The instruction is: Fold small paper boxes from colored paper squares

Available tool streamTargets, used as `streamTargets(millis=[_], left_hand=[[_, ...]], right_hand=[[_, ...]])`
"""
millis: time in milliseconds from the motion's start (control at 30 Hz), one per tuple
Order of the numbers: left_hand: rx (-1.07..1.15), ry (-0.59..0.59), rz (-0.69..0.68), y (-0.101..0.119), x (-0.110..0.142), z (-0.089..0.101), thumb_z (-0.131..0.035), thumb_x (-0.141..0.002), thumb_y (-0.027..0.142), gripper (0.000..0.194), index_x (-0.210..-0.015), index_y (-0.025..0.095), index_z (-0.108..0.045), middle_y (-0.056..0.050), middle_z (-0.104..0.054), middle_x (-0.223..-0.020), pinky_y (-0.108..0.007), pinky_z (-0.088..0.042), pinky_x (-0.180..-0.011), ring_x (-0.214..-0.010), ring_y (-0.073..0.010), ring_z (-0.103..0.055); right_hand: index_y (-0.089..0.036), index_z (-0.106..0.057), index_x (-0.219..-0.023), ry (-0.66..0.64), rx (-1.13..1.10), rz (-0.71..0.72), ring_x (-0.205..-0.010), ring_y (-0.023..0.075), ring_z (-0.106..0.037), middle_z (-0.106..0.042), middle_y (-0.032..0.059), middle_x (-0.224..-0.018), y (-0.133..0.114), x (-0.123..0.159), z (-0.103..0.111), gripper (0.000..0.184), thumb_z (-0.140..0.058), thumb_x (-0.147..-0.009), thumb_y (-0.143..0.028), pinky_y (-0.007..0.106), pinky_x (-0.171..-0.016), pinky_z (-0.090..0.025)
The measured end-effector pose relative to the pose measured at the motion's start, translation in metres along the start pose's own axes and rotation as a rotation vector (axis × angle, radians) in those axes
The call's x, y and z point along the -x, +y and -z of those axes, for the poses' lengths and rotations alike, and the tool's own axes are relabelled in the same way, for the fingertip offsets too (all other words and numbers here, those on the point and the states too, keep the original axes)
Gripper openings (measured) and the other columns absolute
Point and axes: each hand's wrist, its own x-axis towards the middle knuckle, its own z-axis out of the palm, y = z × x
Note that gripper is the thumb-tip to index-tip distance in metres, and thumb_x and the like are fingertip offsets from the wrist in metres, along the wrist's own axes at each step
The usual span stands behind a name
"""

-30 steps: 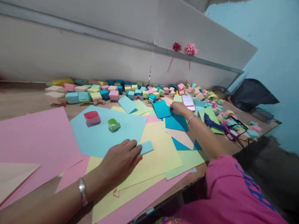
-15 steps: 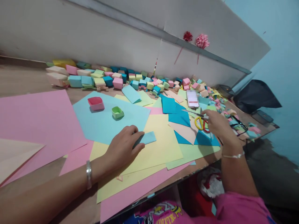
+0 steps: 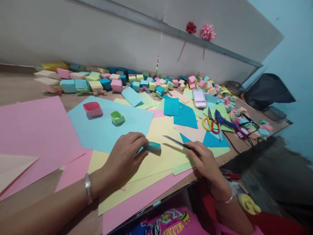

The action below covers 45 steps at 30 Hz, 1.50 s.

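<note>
Between the thumb and fingers of my left hand (image 3: pixel 128 153) is a small folded light-blue paper strip (image 3: pixel 154 147), lifted a little off the yellow sheet (image 3: pixel 168 160). My right hand (image 3: pixel 204 160) is closed around the handle of a craft knife (image 3: pixel 177 141). Its blade points left toward the paper strip, with a gap between them. Beyond my left hand, a small green paper box (image 3: pixel 117 117) and a pink paper box (image 3: pixel 93 109) rest on a large light-blue sheet (image 3: pixel 97 132).
Scissors (image 3: pixel 210 124) with yellow and red handles lie beside a blue glue gun (image 3: pixel 223 120) at the right. Several folded paper pieces (image 3: pixel 116 85) line the wall. A phone (image 3: pixel 200 98) lies among papers. Pink sheets (image 3: pixel 36 130) cover the left side.
My right hand has come from beside the scissors toward my left hand, carrying the craft knife. My left hand has raised and tilted the paper strip slightly.
</note>
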Motion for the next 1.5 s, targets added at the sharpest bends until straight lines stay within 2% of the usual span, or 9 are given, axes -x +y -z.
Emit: streamTargets(millis=[233,500,833,1033,1233,1367,1433,1500], left_hand=[[0.011,-0.065,0.029,0.0,0.0,0.001,-0.057,-0.087,0.025,0.017,-0.104,0.023,-0.059,-0.005,-0.068,-0.102,-0.039,-0.041,-0.075,-0.091,-0.0242,-0.06],[-0.001,-0.07,0.046,-0.002,0.003,-0.001,-0.056,-0.089,0.025,0.025,-0.114,0.022,-0.058,-0.006,-0.066,-0.114,-0.043,-0.044,-0.084,-0.105,-0.0265,-0.058],[0.028,-0.083,0.043,-0.002,0.001,-0.002,-0.056,-0.089,0.025,0.031,-0.12,0.022,-0.059,-0.009,-0.066,-0.112,-0.043,-0.046,-0.08,-0.101,-0.027,-0.058],[-0.013,-0.075,-0.039,-0.006,0.0,-0.005,-0.051,-0.092,0.029,0.025,-0.108,0.025,-0.069,-0.009,-0.064,-0.109,-0.042,-0.046,-0.077,-0.096,-0.0266,-0.057],[-0.106,-0.034,-0.078,-0.002,0.0,-0.004,-0.048,-0.094,0.03,0.025,-0.096,0.024,-0.072,-0.011,-0.063,-0.106,-0.038,-0.046,-0.068,-0.088,-0.0257,-0.056],[-0.133,-0.025,-0.143,0.003,-0.001,-0.004,-0.049,-0.094,0.028,0.021,-0.099,0.023,-0.07,-0.01,-0.062,-0.119,-0.046,-0.047,-0.085,-0.106,-0.0294,-0.054],[-0.081,-0.06,-0.187,0.001,-0.002,-0.006,-0.048,-0.096,0.029,0.024,-0.11,0.026,-0.067,-0.008,-0.058,-0.13,-0.051,-0.043,-0.097,-0.122,-0.0298,-0.048],[-0.011,-0.124,-0.232,-0.002,-0.003,-0.008,-0.044,-0.098,0.029,0.029,-0.122,0.029,-0.061,-0.005,-0.053,-0.139,-0.053,-0.035,-0.11,-0.135,-0.0263,-0.04]], right_hand=[[-0.032,-0.061,-0.115,0.099,-0.021,0.007,-0.102,0.0242,-0.062,-0.065,0.0063,-0.105,-0.005,0.005,0.001,0.027,-0.047,-0.092,-0.024,0.04,-0.086,-0.053],[-0.032,-0.063,-0.114,0.104,0.046,-0.008,-0.098,0.0255,-0.06,-0.065,0.0076,-0.101,-0.006,0.008,-0.003,0.028,-0.047,-0.093,-0.021,0.042,-0.083,-0.051],[-0.031,-0.062,-0.116,0.045,0.024,0.04,-0.099,0.0249,-0.059,-0.065,0.0071,-0.103,-0.01,0.01,-0.004,0.03,-0.047,-0.093,-0.02,0.042,-0.084,-0.051],[-0.027,-0.064,-0.114,0.014,0.058,0.089,-0.096,0.0247,-0.057,-0.064,0.0085,-0.101,-0.014,0.008,-0.004,0.031,-0.047,-0.091,-0.015,0.041,-0.081,-0.05],[-0.021,-0.064,-0.117,-0.031,0.084,0.179,-0.091,0.0225,-0.054,-0.061,0.0097,-0.095,-0.016,0.006,-0.009,0.035,-0.045,-0.09,-0.008,0.037,-0.077,-0.047],[-0.022,-0.062,-0.124,-0.083,0.12,0.23,-0.089,0.0217,-0.051,-0.058,0.0092,-0.094,-0.017,0.005,-0.011,0.041,-0.044,-0.09,-0.008,0.036,-0.075,-0.044],[-0.023,-0.06,-0.126,-0.089,0.132,0.26,-0.087,0.0215,-0.05,-0.056,0.0089,-0.092,-0.018,0.004,-0.012,0.042,-0.044,-0.091,-0.008,0.036,-0.073,-0.043],[-0.024,-0.06,-0.128,-0.086,0.144,0.292,-0.085,0.0212,-0.049,-0.055,0.0085,-0.09,-0.019,0.003,-0.014,0.043,-0.044,-0.091,-0.008,0.035,-0.072,-0.042]])
